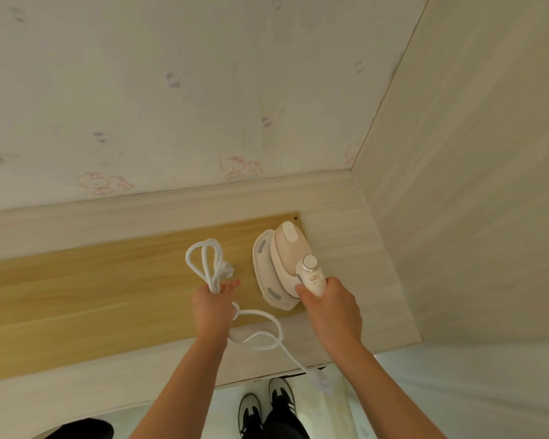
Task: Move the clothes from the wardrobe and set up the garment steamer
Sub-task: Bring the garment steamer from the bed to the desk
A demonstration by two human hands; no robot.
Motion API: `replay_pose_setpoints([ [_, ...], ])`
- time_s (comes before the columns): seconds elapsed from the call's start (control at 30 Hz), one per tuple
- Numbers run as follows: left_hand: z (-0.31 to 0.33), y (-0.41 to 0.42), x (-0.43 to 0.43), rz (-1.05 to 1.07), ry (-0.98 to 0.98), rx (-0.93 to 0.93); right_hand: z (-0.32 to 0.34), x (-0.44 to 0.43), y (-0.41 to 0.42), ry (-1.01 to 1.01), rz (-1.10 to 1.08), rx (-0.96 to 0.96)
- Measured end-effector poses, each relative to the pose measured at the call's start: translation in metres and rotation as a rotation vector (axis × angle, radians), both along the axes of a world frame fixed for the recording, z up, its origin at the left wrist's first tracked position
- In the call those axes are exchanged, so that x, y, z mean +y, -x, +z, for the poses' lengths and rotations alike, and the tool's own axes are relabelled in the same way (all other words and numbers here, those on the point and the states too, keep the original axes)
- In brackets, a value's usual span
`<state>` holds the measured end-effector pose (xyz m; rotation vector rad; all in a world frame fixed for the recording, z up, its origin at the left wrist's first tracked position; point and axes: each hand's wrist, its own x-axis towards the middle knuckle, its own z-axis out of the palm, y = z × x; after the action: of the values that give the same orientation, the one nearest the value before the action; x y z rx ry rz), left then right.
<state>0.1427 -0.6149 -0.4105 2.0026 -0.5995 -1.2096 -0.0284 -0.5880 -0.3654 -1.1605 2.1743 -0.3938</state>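
Wooden shelf: steamer in snug right grip

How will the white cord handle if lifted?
Likely floppy: the cord curls in loose loops at the left hand. Probably light; one hand holds the whole bundle. Slack trails over the shelf edge, so it may snag.

The right hand hides the lower handle of the cream handheld garment steamer. The white braided cord blurs below the pale wooden bench — its end is unreadable. A dark shape is cut off by the bottom edge.
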Motion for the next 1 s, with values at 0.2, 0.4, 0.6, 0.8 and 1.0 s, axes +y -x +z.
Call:
replay_pose_setpoints([
  [0.2,0.006,-0.029,0.01,0.073,0.058,-0.008,-0.007,-0.003,-0.026,0.004,0.014,-0.062],
  [0.4,0.009,-0.045,0.012,0.098,0.087,-0.013,-0.012,0.001,-0.035,0.009,0.015,-0.056],
  [0.6,0.012,-0.05,0.014,0.105,0.117,-0.007,-0.015,0.002,-0.04,0.025,0.006,-0.076],
  [0.8,0.018,-0.059,0.016,0.138,0.135,-0.008,-0.018,-0.001,-0.043,0.02,0.012,-0.105],
  [1.0,0.027,-0.07,0.02,0.191,0.167,-0.009,-0.015,-0.004,-0.057,0.031,0.062,-0.114],
])
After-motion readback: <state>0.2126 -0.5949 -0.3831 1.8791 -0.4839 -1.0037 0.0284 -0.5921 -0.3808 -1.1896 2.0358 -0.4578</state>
